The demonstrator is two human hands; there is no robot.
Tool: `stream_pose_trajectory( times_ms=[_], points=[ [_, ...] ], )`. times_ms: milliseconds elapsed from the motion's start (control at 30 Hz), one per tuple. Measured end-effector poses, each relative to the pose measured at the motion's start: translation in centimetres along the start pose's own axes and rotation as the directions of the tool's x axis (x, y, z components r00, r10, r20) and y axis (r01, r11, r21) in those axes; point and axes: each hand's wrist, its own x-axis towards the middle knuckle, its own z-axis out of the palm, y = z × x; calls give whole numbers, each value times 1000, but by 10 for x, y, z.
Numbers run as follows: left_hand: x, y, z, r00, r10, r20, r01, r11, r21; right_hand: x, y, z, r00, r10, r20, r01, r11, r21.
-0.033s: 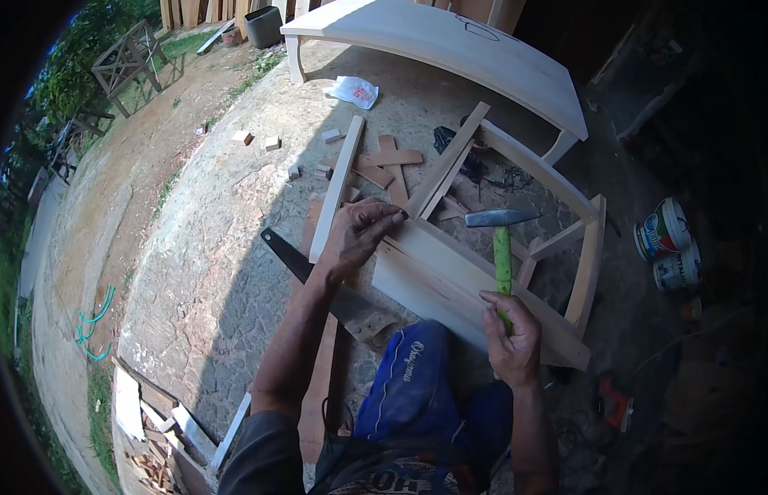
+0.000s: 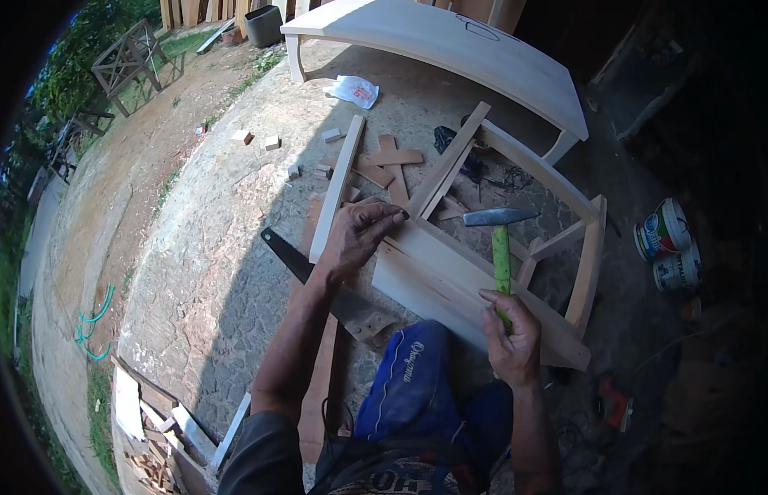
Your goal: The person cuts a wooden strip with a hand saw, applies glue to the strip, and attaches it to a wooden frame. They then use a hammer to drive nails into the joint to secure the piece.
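Note:
My right hand point(image 2: 513, 338) is wrapped round the green handle of a hammer point(image 2: 502, 256). Its grey metal head is raised over a wooden furniture frame point(image 2: 474, 268). At the frame's near left corner, the thumb and fingers of my left hand point(image 2: 366, 235) are pinched together on the wood. Whatever small thing they hold there is too small to make out. The frame's wide board lies slanted in front of my knees, and its legs and rails reach away to the far right. A handsaw point(image 2: 359, 312) lies below my left forearm, its blade pointing up and left.
A long pale table point(image 2: 450, 45) stands at the back. Loose wood strips point(image 2: 338, 186), small blocks point(image 2: 272, 143) and a white plastic bag point(image 2: 353, 91) lie on the stone ground. Paint buckets point(image 2: 663, 227) stand at the right; wood scraps point(image 2: 157, 462) are heaped at the lower left.
The hammer's head has shifted very slightly to the left. My left hand and the wooden frame stay where they were.

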Motion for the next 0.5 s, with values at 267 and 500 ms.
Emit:
stream_pose_trajectory(
  times_ms=[267, 500],
  points=[
    [0, -6, 0, 999, 46, 8, -46, 999, 1, 25, -8, 6, 981, -169, 90, 178, 978, -104],
    [-1, -6, -1, 993, 112, 24, -114, 985, 127, 52, -18, 7, 948, -194, 251, 272, 905, -328]
  ],
)
